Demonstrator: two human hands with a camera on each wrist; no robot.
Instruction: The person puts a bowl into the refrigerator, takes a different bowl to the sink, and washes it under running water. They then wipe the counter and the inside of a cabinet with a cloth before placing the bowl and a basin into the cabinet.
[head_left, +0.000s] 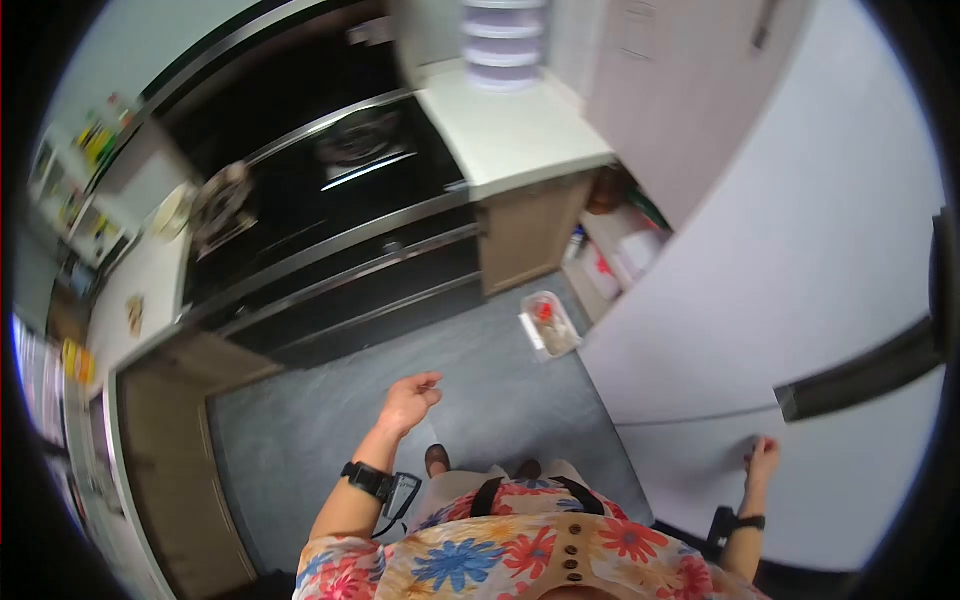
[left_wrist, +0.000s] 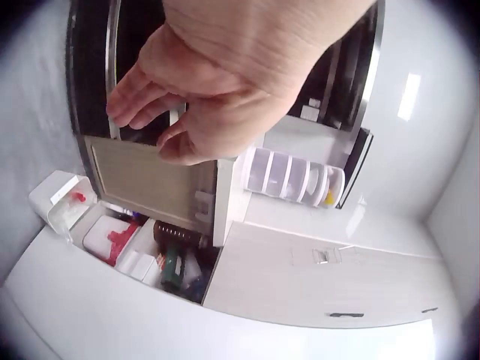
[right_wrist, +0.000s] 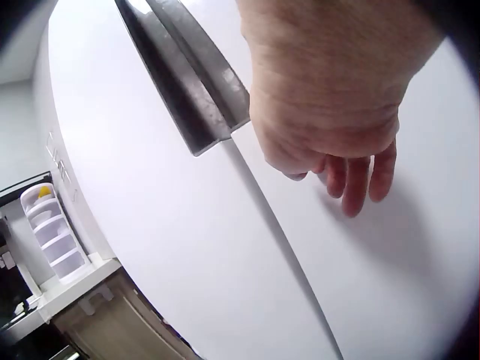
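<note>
The left hand (head_left: pixel 410 402) is held over the grey floor with nothing in it; in the left wrist view the same hand (left_wrist: pixel 217 90) has loosely bent fingers. Close to the white fridge front (head_left: pixel 690 440) is the right hand (head_left: pixel 763 460), below a dark recessed handle (head_left: pixel 860 372). In the right wrist view the right hand (right_wrist: pixel 330 112) hangs with relaxed, slightly bent fingers, empty, its shadow on the white door (right_wrist: pixel 427 247). Whether a fingertip touches the door cannot be told.
A white bin (head_left: pixel 550 326) with red and pale contents stands on the floor beside the fridge and a low shelf (head_left: pixel 600 270). Behind are a black stove (head_left: pixel 300 190), a white counter (head_left: pixel 520 130) and a tiered lilac container (head_left: pixel 502 45). Wooden cabinets (head_left: pixel 175 480) line the left.
</note>
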